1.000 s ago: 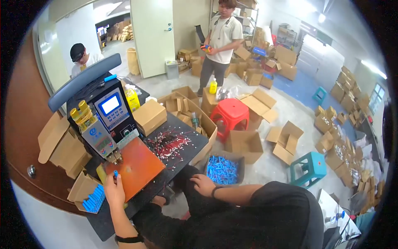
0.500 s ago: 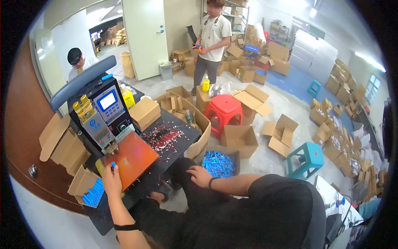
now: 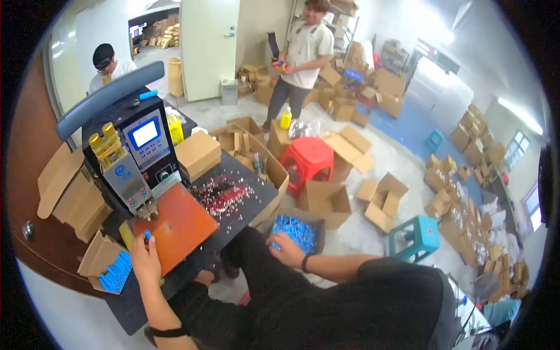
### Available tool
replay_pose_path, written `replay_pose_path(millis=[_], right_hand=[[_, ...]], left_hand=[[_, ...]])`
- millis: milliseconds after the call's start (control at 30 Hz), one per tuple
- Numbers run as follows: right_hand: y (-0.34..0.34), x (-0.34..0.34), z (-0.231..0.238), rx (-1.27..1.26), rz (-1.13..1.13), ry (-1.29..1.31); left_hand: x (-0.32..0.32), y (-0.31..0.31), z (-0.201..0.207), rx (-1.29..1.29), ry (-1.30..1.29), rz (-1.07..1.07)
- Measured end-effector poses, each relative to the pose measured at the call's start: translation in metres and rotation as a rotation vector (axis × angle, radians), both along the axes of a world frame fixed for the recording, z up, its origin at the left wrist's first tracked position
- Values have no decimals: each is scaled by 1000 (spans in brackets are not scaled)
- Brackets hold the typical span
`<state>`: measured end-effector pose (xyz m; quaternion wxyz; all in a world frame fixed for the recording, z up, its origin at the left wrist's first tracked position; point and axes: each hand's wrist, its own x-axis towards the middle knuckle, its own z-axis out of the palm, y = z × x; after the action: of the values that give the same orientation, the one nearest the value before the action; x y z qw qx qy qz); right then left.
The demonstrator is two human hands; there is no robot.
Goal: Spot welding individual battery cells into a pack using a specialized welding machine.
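A blue cylindrical battery cell is pinched between the thumb and fingers of my left hand, at the left edge of an orange board. Right above the board stand the metal tips of a bench welding machine with a lit screen. My right hand is at the near left rim of a box full of blue cells. Its fingers are loosely bent and apart, with nothing visible in them. Beside my left hand, a small carton holds more blue cells.
Red and black wires with white connectors lie on the black table. Beyond it stand a red stool, open cartons and a teal stool. One person stands across the room; another is behind the machine.
My right hand has moved from my knee to the rim of the box of cells. My left hand still holds its cell by the board. The whole view has shifted slightly.
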<state>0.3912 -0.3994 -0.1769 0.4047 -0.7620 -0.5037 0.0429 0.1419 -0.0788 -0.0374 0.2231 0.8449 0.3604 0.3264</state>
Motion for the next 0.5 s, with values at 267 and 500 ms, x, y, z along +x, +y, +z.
replay_pose_path(millis=[267,500], right_hand=[[-40,-15,-20,-257,185,-120],[-40,-19,-40,-356,226,-87]], left_hand=[[0,-4,11,-33,60,42],[7,-4,8,10,68,28]])
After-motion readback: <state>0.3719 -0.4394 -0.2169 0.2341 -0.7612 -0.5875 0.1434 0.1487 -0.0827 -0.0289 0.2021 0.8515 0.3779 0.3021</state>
